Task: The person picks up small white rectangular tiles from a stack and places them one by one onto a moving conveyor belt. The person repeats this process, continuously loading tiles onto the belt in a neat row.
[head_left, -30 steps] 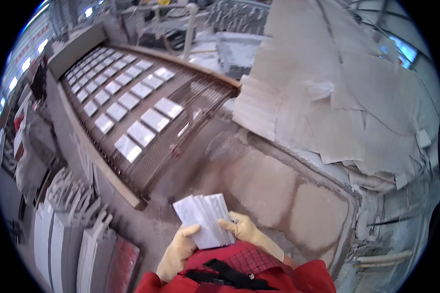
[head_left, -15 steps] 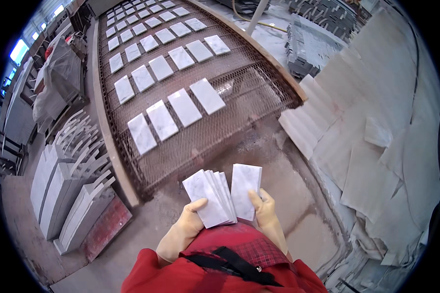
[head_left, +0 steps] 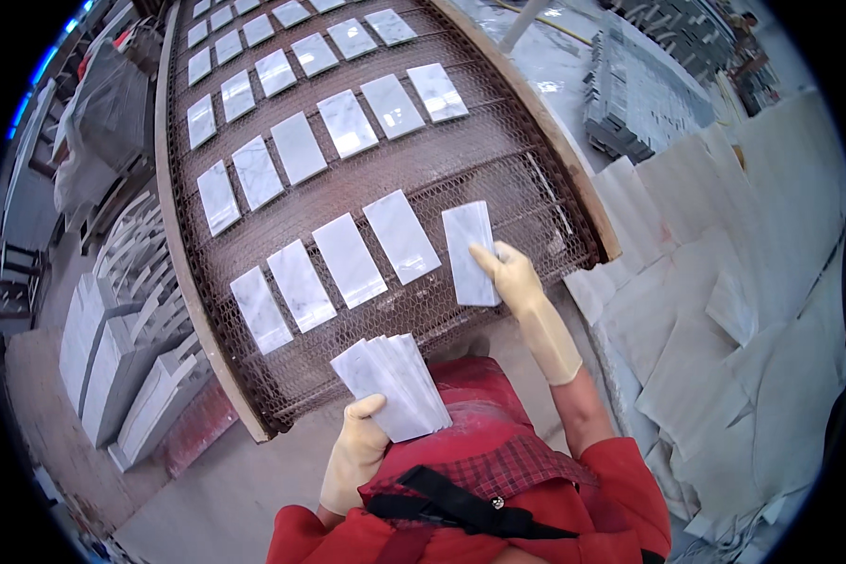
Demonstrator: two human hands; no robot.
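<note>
On the long brown wire-mesh conveyor belt (head_left: 498,174) carrying rows of white marble tiles (head_left: 296,148), the gloved right hand (head_left: 509,273) gripped one white rectangular marble tile (head_left: 468,252) at two o'clock, while the gloved left hand (head_left: 355,449) clasped a fanned stack of tiles (head_left: 392,383) at six.

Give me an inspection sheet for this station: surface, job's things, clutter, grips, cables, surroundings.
Surface: brown wire-mesh belt with a wooden edge, carrying rows of white marble tiles.
Job's things: fanned tile stack in the left hand; one tile at the right end of the nearest row, under the right hand.
Clutter: loose pale sheets piled to the right of the belt.
Grips: left hand gloved, holding the stack; right hand gloved, fingers on the single tile.
Cables: nothing seen.
Surroundings: upright slab stacks on the left; grey tile stacks beyond the belt on the right.
</note>
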